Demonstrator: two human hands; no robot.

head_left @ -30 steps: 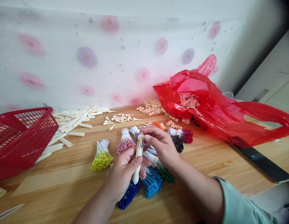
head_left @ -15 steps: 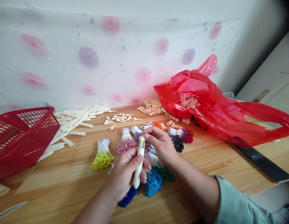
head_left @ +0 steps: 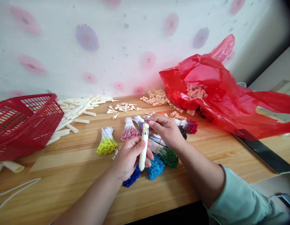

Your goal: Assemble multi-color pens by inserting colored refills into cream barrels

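Observation:
Upright in my left hand [head_left: 133,153] is a white multicolour pen [head_left: 143,150], its slotted end with small coloured sliders pointing up. Thumb and fingers wrap its barrel. At the pen's top end, my right hand [head_left: 165,129] pinches with thumb and forefinger; the hand partly hides what lies behind. Around the hands are bundles of thin refills with white stems: yellow [head_left: 107,140], pink [head_left: 129,129], dark blue [head_left: 132,175], light blue [head_left: 155,168], green [head_left: 168,156] and dark red [head_left: 190,126]. Black and purple ones are partly covered by my right hand.
A red plastic basket [head_left: 30,125] stands at the left, beside a pile of cream pen barrels [head_left: 80,112]. Small pointed cream parts [head_left: 125,107] and slotted pieces [head_left: 159,97] lie farther back. A red plastic bag [head_left: 224,90] at the right holds more pieces, near a dark flat object [head_left: 264,153].
The camera view has tilted down and shifted, so the table appears higher. Both hands remain at the pen, the right one still at its top end.

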